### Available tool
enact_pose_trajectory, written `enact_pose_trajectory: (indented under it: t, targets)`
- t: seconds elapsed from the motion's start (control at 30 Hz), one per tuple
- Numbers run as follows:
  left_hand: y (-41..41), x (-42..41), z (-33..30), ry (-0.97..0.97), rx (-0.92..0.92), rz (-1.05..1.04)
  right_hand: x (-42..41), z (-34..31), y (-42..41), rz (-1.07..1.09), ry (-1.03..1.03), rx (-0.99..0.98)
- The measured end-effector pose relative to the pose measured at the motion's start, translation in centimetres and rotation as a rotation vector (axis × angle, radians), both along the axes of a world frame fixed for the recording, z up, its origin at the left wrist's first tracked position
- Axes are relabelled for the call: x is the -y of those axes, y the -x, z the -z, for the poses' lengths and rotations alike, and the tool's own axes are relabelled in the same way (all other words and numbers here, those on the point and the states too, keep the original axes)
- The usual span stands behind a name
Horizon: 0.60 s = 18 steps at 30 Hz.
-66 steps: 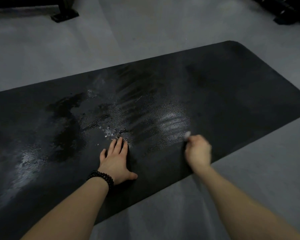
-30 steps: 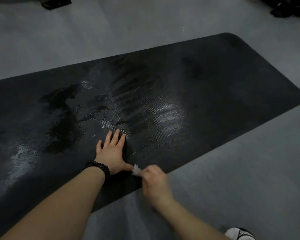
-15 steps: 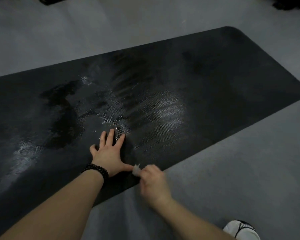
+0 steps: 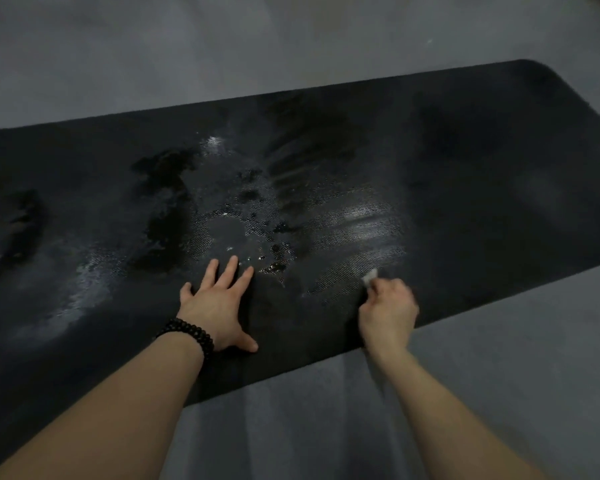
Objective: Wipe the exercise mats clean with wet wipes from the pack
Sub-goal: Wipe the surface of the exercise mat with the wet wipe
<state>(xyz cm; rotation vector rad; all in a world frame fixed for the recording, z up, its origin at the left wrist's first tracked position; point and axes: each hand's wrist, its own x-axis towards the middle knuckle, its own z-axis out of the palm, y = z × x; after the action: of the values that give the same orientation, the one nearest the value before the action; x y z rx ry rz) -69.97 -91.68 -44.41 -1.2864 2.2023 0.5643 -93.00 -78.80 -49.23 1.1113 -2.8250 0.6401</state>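
Note:
A black exercise mat [image 4: 465, 161] lies flat across the grey floor, its middle streaked with wet, shiny patches. My left hand [image 4: 219, 303] presses flat on the mat near its front edge, fingers spread, a dark bead bracelet on the wrist. My right hand [image 4: 388, 313] is curled round a small white wet wipe [image 4: 369, 274] whose tip sticks out above the fingers and touches the mat, right of the left hand. The pack of wipes is out of view.
Grey floor [image 4: 499, 375] surrounds the mat on the near and far sides. The mat's rounded right end [image 4: 548, 74] lies at the upper right; its left part runs out of the frame.
My right hand has moved with the wipe from beside my left thumb to the right and farther onto the mat. The left hand stays pressed in place.

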Motion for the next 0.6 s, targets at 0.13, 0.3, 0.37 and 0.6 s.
enact_pose_trajectory:
  t: [0.13,0.3,0.37,0.6]
  targets:
    - [0.0,-0.4,0.0,0.038,0.004,-0.004,0.1,-0.4,-12.1,-0.552,0.011,0.06]
    - [0.5,-0.2,0.0,0.022,0.03,-0.011,1.2,-2.2,-5.4,-0.442,0.016,0.084]
    - [0.9,-0.3,-0.2,-0.002,0.035,-0.032,1.4,-2.2,-0.2,-0.238,-0.055,0.029]
    - [-0.8,-0.6,0.7,0.054,-0.064,0.007,0.8,-0.7,-11.5,-0.304,-0.033,0.104]
